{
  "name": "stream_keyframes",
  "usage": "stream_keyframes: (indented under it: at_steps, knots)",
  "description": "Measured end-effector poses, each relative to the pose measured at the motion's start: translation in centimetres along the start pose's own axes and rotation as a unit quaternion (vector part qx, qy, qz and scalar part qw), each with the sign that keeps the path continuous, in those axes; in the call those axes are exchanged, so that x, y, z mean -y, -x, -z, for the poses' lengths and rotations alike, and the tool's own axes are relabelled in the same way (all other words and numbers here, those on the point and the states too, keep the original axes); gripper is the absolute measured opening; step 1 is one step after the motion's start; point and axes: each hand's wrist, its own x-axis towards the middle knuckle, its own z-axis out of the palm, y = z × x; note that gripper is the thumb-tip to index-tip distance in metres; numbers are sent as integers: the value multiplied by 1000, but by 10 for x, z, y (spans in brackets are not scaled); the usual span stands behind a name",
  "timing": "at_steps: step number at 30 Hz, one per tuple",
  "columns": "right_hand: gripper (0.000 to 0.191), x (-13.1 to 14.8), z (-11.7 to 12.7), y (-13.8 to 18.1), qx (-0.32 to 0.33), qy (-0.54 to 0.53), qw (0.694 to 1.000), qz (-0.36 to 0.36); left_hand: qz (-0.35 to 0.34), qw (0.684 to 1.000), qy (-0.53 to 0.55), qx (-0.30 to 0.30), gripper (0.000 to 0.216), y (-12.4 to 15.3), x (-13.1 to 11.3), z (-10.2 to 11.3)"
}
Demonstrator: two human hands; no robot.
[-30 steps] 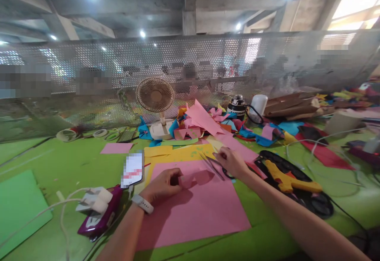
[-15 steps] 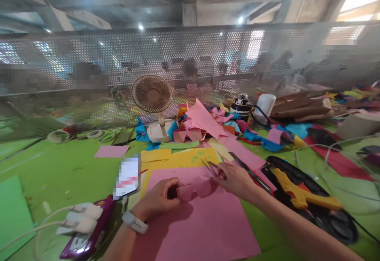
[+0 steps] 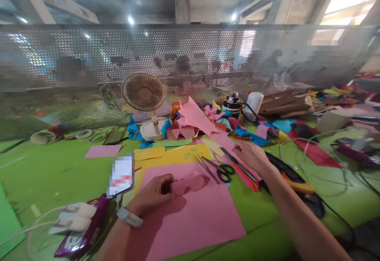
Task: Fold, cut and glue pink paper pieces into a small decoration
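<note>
My left hand (image 3: pixel 156 191), with a pale watch on its wrist, pinches the left end of a small folded pink paper piece (image 3: pixel 192 183). That piece stands raised over a large pink sheet (image 3: pixel 204 217). My right hand (image 3: pixel 252 156) is over a pink paper strip at the right, fingers bent downward and partly hidden, with nothing visible in them. Between the hands lie tweezers (image 3: pixel 208 170) and black-handled scissors (image 3: pixel 227 170). A long black tool with a red handle (image 3: pixel 242 168) lies just left of my right hand.
My right forearm partly covers a yellow glue gun (image 3: pixel 301 185) on a black tray (image 3: pixel 316 207). A fan (image 3: pixel 144 92), coloured paper scraps (image 3: pixel 196 116) and a black bottle (image 3: pixel 233 104) stand behind. At left are a phone (image 3: pixel 121 174), a purple power bank (image 3: pixel 80 233) and cables.
My right hand has let go of the pink paper piece and moved right, uncovering the black-handled scissors. My left hand keeps its hold. The whole view has shifted slightly right.
</note>
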Motion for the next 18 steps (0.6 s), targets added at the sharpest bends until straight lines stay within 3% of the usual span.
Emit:
stream_keyframes:
  at_steps: [7,11,18]
  knots:
    - [15,31,-18,7,63,-102,984,133,-14,999,33,-12,14,2,3,-3]
    - [16,41,-25,11,52,-82,984,149,-22,999,38,-19,15,3,4,-4]
    - [16,39,-20,9,98,-51,980,166,-45,997,58,-1,15,0,11,-2]
